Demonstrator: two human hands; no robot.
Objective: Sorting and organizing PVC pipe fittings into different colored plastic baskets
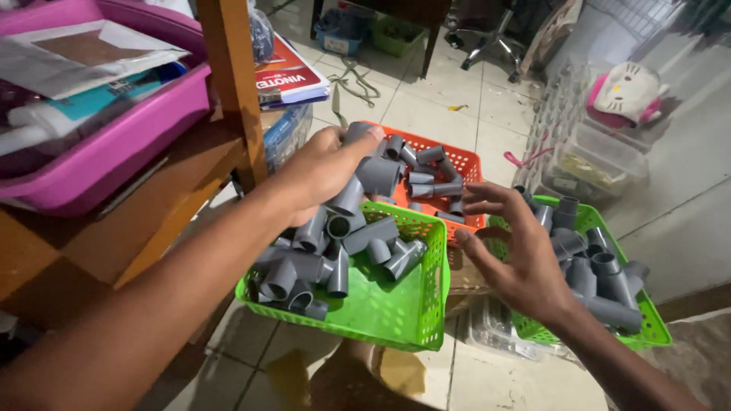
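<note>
Head view, near to far. Floor [487, 373]: pale tiles, w/ a clear plastic lidded box [495, 331] lying partly under the baskets. Nearest basket: green basket [396, 304], perforated plastic, holding a pile of grey pipe fittings [327, 259] (elbows, tees, short couplers) heaped toward its left side; right half mostly bare mesh. Left hand [324, 171] comes in over that pile from lower left, forearm across the frame; fingers curled shut around a grey elbow fitting [365, 164], thumb on top, fitting lifted clear above the pile and between the green basket and the orange one behind. Right hand [518, 251] on the other side, palm up-ish, fingers spread wide open, holding nothing; it hovers at the left rim of a second green basket [647, 323], which is also filled w/ grey fittings [594, 274]. Behind: orange basket [464, 164] w/ more grey fittings [426, 179], touching the back rim of the first green one. Left side: wooden shelf frame [228, 84] carrying a pink tub [114, 144] w/ papers and packets; red-covered booklet [293, 76] just behind the post. Far right: clear storage boxes [586, 160], a white-and-pink cat plush [624, 95] on top. Farthest back: chair base [491, 46], blurred clutter.
</note>
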